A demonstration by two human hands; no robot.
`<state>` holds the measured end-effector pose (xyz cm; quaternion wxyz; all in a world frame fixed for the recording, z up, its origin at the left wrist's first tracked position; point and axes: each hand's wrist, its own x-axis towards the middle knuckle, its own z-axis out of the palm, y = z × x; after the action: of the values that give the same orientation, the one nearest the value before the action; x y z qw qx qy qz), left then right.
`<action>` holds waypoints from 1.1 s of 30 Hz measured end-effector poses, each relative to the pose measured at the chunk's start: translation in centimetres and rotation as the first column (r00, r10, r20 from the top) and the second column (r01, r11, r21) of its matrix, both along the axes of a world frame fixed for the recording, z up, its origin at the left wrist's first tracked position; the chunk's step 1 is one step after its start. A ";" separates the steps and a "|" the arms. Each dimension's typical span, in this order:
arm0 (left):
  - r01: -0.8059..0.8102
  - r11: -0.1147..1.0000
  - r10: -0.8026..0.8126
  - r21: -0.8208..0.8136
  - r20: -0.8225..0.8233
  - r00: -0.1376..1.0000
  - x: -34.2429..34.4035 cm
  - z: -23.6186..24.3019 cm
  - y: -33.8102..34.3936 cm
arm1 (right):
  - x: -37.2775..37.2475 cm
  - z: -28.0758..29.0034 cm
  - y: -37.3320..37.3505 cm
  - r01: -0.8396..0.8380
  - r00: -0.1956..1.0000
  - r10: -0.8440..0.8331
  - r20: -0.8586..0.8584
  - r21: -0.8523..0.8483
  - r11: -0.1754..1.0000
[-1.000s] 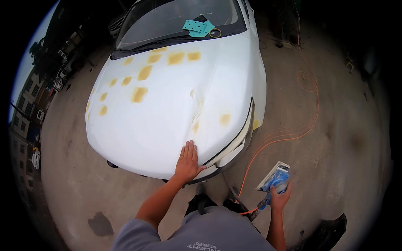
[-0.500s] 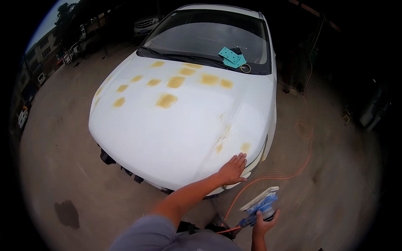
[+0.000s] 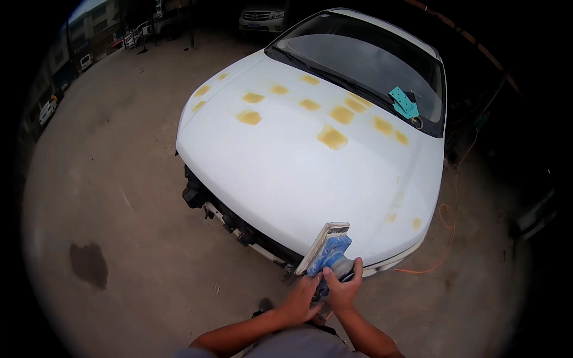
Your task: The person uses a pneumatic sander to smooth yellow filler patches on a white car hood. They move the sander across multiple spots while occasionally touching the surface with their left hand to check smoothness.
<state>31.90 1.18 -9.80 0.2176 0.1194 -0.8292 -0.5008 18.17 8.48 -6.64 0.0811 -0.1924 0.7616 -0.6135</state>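
Observation:
I hold a blue power sander [image 3: 330, 254] with a flat, pale rectangular pad in front of my body, its pad tilted up on edge. My right hand [image 3: 343, 291] grips the rounded top of its body. Fingers of my left hand [image 3: 300, 303] close around its lower end, where the hose joins; part of that grip is hidden. Just beyond the tool lies the white car hood [image 3: 268, 161]. Several yellowish filler patches, such as the larger patch [image 3: 332, 137], mark its surface, mostly toward the windshield.
Turquoise perforated sanding sheets [image 3: 404, 102] and a roll of tape [image 3: 417, 123] rest at the windshield's base. An orange hose [image 3: 446, 247] runs over the floor on the right. The car's front is bare, showing a black frame [image 3: 224, 221]. Another car [image 3: 262, 21] stands behind.
My left hand has left the hood and come to the sander. The sander has moved up and left, held by both hands. My view has turned left, shifting the car rightward.

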 end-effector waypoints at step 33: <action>-0.358 0.927 0.357 -0.113 -0.036 0.934 -7.4 11.2 -26.8 | -5.5 -14.2 22.3 -0.184 0.867 -0.154 0.474 0.592 0.785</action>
<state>24.51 -25.60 1.40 0.3178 0.2519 -0.8199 -0.4041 12.69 30.80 -20.84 0.3380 0.0038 0.8708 -0.3569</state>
